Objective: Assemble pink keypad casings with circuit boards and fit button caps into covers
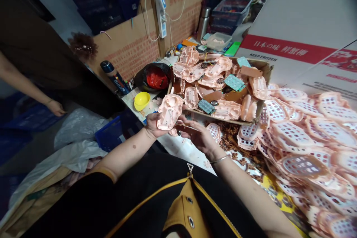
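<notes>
My left hand (pixel 152 124) grips a pink plastic shell (pixel 169 111) by its lower left edge, holding it upright in front of a cardboard box (pixel 262 67). My right hand (pixel 196 135) is just below and to the right of the shell, fingers curled around a small dark flat piece (pixel 187 129) that touches the shell's lower edge. The box holds several more pink shells (pixel 227 109) and small green circuit boards (pixel 234 81).
Pink perforated covers (pixel 304 137) lie heaped on the right. A yellow bowl (pixel 141 100), a black-and-red bag (pixel 154 77) and a blue bottle (pixel 115 76) stand beyond my left hand. Another person's arm (pixel 33 93) reaches in at the far left. Large white cartons (pixel 301 26) rise behind.
</notes>
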Action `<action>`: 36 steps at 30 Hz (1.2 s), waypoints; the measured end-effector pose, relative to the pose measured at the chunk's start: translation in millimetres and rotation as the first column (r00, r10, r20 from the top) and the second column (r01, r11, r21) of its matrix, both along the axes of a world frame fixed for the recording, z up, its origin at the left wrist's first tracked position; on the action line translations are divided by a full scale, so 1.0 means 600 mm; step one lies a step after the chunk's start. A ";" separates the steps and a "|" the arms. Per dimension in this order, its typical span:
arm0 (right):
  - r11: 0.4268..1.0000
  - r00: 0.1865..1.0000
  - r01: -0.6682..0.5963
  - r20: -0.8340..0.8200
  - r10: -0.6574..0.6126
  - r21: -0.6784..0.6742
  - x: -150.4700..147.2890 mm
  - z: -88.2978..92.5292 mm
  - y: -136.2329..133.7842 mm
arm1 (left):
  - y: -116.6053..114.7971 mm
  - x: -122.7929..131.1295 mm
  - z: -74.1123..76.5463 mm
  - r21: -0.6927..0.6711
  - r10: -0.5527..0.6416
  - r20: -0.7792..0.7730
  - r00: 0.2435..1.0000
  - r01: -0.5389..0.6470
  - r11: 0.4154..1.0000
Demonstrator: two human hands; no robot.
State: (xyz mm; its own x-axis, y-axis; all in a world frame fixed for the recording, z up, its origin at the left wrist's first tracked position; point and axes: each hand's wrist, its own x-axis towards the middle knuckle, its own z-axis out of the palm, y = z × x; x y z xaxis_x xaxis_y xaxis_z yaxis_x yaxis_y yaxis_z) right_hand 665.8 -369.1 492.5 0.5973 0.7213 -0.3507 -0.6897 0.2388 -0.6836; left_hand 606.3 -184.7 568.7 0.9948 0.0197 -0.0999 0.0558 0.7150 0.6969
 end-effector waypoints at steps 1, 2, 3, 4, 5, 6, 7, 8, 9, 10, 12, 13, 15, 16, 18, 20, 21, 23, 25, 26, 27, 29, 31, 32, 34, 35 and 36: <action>0.999 0.999 -0.037 -0.001 0.037 0.019 -0.005 0.000 0.005 | 0.000 0.002 0.003 -0.022 -0.006 0.021 1.000 0.007 1.000; 0.997 0.997 -0.071 0.016 0.071 0.032 -0.011 0.000 0.009 | 0.000 0.003 0.005 -0.037 -0.019 0.038 0.999 0.020 0.999; 0.993 0.993 -0.111 0.036 0.109 0.047 -0.017 0.000 0.012 | 0.001 0.004 0.005 -0.045 -0.034 0.049 0.998 0.036 0.998; 0.985 0.986 -0.161 0.054 0.158 0.067 -0.023 0.000 0.014 | 0.002 0.004 0.005 -0.047 -0.047 0.050 0.998 0.049 0.998; 0.972 0.975 -0.218 0.068 0.213 0.090 -0.028 0.001 0.016 | 0.004 0.004 0.003 -0.044 -0.055 0.046 0.997 0.057 0.997; 0.954 0.959 -0.279 0.077 0.272 0.111 -0.031 0.001 0.017 | 0.006 0.002 0.002 -0.038 -0.061 0.041 0.997 0.063 0.997; 0.932 0.940 -0.338 0.090 0.329 0.127 -0.034 0.003 0.017 | 0.008 0.000 0.000 -0.033 -0.068 0.039 0.997 0.069 0.997; 0.913 0.922 -0.385 0.108 0.372 0.135 -0.036 0.004 0.018 | 0.010 -0.002 -0.001 -0.030 -0.075 0.040 0.996 0.077 0.997; 0.901 0.908 -0.413 0.128 0.398 0.133 -0.038 0.006 0.018 | 0.012 -0.004 0.000 -0.032 -0.092 0.046 0.995 0.094 0.995; 0.897 0.903 -0.423 0.140 0.406 0.127 -0.039 0.008 0.018 | 0.014 -0.007 0.001 -0.035 -0.119 0.057 0.991 0.121 0.992; 0.904 0.909 -0.412 0.120 0.400 0.108 -0.040 0.013 0.019 | 0.018 -0.010 0.007 -0.035 -0.187 0.079 0.979 0.190 0.981; 0.913 0.918 -0.395 0.093 0.386 0.099 -0.040 0.015 0.021 | 0.020 -0.012 0.010 -0.029 -0.223 0.084 0.971 0.226 0.974; 0.931 0.935 -0.354 0.055 0.350 0.090 -0.040 0.019 0.027 | 0.025 -0.013 0.014 -0.009 -0.281 0.090 0.955 0.283 0.959; 0.936 0.940 -0.340 0.057 0.336 0.090 -0.040 0.020 0.030 | 0.028 -0.014 0.016 0.003 -0.305 0.088 0.948 0.306 0.952; 0.934 0.936 -0.345 0.103 0.336 0.094 -0.040 0.022 0.038 | 0.033 -0.015 0.017 0.033 -0.360 0.078 0.930 0.358 0.933; 0.926 0.919 -0.369 0.182 0.350 0.084 -0.040 0.022 0.043 | 0.037 -0.016 0.019 0.072 -0.411 0.061 0.910 0.406 0.911; 0.926 0.910 -0.371 0.227 0.347 0.071 -0.040 0.022 0.044 | 0.038 -0.017 0.020 0.090 -0.429 0.053 0.902 0.423 0.902; 0.928 0.880 -0.372 0.327 0.345 0.022 -0.038 0.021 0.045 | 0.037 -0.021 0.025 0.118 -0.423 0.055 0.904 0.415 0.902; 0.935 0.822 -0.348 0.456 0.342 -0.073 -0.034 0.022 0.042 | 0.036 -0.026 0.030 0.136 -0.369 0.091 0.925 0.355 0.925; 0.945 0.774 -0.298 0.545 0.323 -0.138 -0.032 0.024 0.039 | 0.035 -0.028 0.032 0.144 -0.333 0.119 0.935 0.316 0.938; 0.959 0.700 -0.206 0.654 0.285 -0.197 -0.029 0.028 0.036 | 0.034 -0.031 0.033 0.152 -0.296 0.152 0.943 0.274 0.950; 0.970 0.435 0.071 0.882 0.181 -0.234 -0.023 0.038 0.027 | 0.033 -0.036 0.034 0.166 -0.238 0.220 0.946 0.204 0.965; 0.934 0.035 0.329 0.990 0.137 -0.141 -0.018 0.055 0.017 | 0.032 -0.041 0.033 0.170 -0.213 0.264 0.941 0.172 0.970; 0.907 -0.162 0.416 0.976 0.148 -0.069 -0.016 0.065 0.011 | 0.032 -0.042 0.033 0.163 -0.208 0.268 0.941 0.168 0.972; 0.859 -0.463 0.505 0.867 0.186 0.085 -0.014 0.087 0.000 | 0.031 -0.045 0.033 0.138 -0.199 0.246 0.948 0.169 0.976; 0.843 -0.560 0.516 0.806 0.194 0.155 -0.014 0.099 -0.006 | 0.030 -0.046 0.033 0.124 -0.189 0.230 0.955 0.164 0.979; 0.833 -0.626 0.512 0.755 0.194 0.210 -0.015 0.109 -0.011 | 0.029 -0.047 0.034 0.108 -0.175 0.216 0.960 0.155 0.982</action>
State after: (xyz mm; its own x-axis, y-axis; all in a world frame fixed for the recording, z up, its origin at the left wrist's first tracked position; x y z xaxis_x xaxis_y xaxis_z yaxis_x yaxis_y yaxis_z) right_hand 657.0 -375.7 558.1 0.2015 0.5352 0.8204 0.9563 -0.2887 -0.0465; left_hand 577.9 -167.1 589.2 0.9816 -0.1481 0.1203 0.0033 0.6433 0.7656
